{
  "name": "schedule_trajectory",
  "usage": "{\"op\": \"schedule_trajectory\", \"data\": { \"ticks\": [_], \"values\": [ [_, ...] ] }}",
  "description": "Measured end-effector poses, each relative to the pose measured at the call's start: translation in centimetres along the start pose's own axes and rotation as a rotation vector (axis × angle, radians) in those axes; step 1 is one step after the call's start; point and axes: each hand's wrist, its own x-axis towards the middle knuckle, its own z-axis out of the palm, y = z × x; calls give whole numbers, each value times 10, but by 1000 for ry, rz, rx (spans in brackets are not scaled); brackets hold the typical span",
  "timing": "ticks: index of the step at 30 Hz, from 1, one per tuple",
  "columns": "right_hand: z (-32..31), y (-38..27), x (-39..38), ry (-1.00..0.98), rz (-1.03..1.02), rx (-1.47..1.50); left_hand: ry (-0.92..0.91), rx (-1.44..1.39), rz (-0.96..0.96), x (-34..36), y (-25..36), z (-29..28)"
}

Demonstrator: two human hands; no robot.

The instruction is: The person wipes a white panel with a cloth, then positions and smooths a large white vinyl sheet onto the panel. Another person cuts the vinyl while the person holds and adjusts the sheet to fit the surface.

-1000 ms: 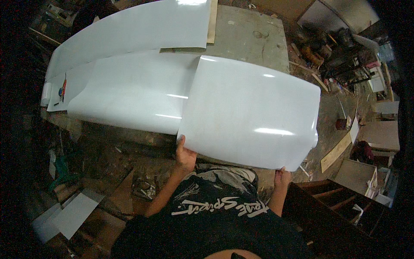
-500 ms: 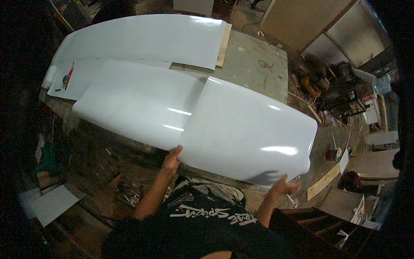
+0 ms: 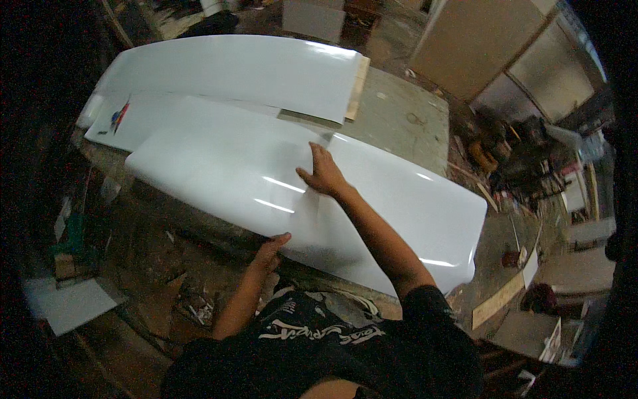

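A long glossy white sheet (image 3: 206, 143) lies across the table, its right part folded back over itself as a curved flap (image 3: 412, 206). My left hand (image 3: 270, 251) pinches the sheet's near edge, thumb on top, by the end of the flap's edge; its other fingers are partly hidden beneath. Farther in, my right hand (image 3: 324, 173) rests over the flap's left edge near its far corner. Its fingers are stretched out and the thumb stands apart. The sheet bulges upward left of that edge.
Beyond lies a white-covered board (image 3: 232, 73) with a bare wood edge at its right end. Small red and blue tools (image 3: 119, 116) lie on white material at the left. The grey-green tabletop (image 3: 412, 106) shows at the right. Panels and scraps clutter the floor.
My right hand has left the flap's near right corner and moved up and left onto its left edge. My left hand still holds the near edge. The view has shifted slightly.
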Motion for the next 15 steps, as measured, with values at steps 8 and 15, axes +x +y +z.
{"op": "schedule_trajectory", "data": {
  "ticks": [8, 15],
  "values": [
    [54, 43, 111, -165, 177, -457, -139, 265, 204, 25, -29, -13],
    [64, 21, 106, -155, 323, -487, -85, 206, 90, 3, -7, 7]
  ]
}}
